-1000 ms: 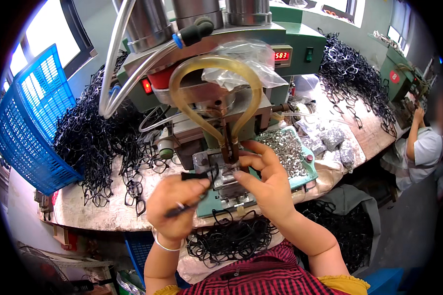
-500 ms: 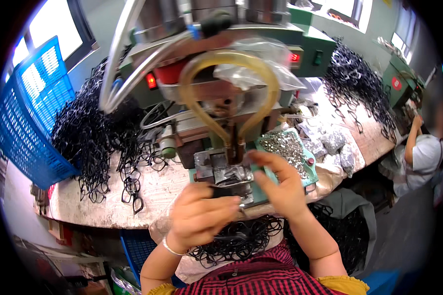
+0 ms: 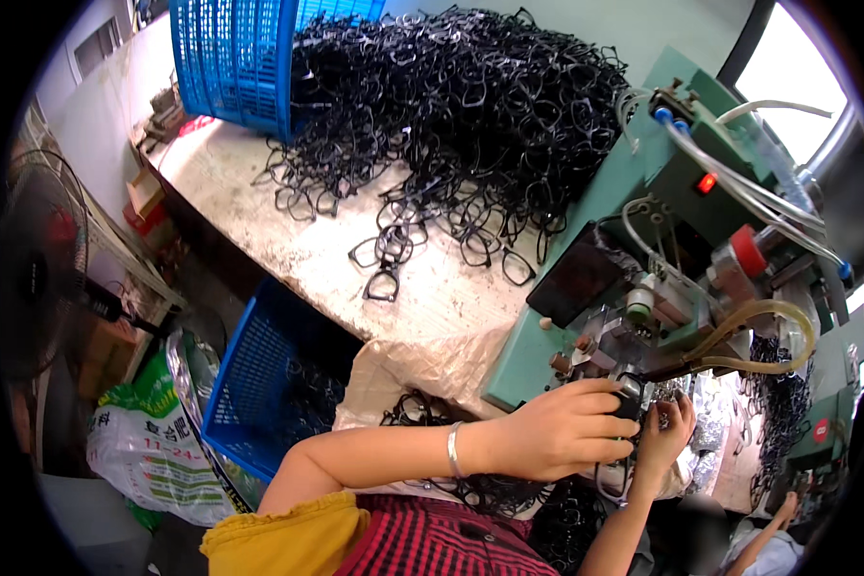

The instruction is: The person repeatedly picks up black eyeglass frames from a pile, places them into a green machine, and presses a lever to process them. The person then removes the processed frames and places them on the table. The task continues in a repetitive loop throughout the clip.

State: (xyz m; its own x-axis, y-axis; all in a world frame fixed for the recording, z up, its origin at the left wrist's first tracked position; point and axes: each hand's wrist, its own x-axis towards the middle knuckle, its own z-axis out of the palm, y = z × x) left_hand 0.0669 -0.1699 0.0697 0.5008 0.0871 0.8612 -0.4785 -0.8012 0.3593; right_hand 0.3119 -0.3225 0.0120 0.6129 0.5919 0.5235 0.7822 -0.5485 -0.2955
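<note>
A black eyeglass frame (image 3: 630, 396) is gripped in my left hand (image 3: 557, 432), whose fingers are closed round it in front of the green machine (image 3: 518, 360). Part of the frame hangs below the fingers. Close beside it, my right hand (image 3: 667, 437) has its fingers bent together at some small shiny metal pieces (image 3: 670, 389). What those fingertips hold, if anything, is too small to make out. Above both hands, a yellowish hose (image 3: 802, 331) loops out from the machine head. More black frames (image 3: 422, 408) lie on cloth over my lap, partly hidden by my left arm.
A large heap of black eyeglass frames (image 3: 470, 106) covers the back of the worktable (image 3: 250, 206). One blue basket (image 3: 230, 67) leans there; another blue basket (image 3: 250, 384) stands below the edge. A fan (image 3: 38, 278) and sacks (image 3: 154, 451) are at left. Another person (image 3: 763, 552) sits at lower right.
The view has swung to the left, so the machine now appears at the right. My right hand's fingers, spread beside the machine before, are now drawn together at the metal pieces.
</note>
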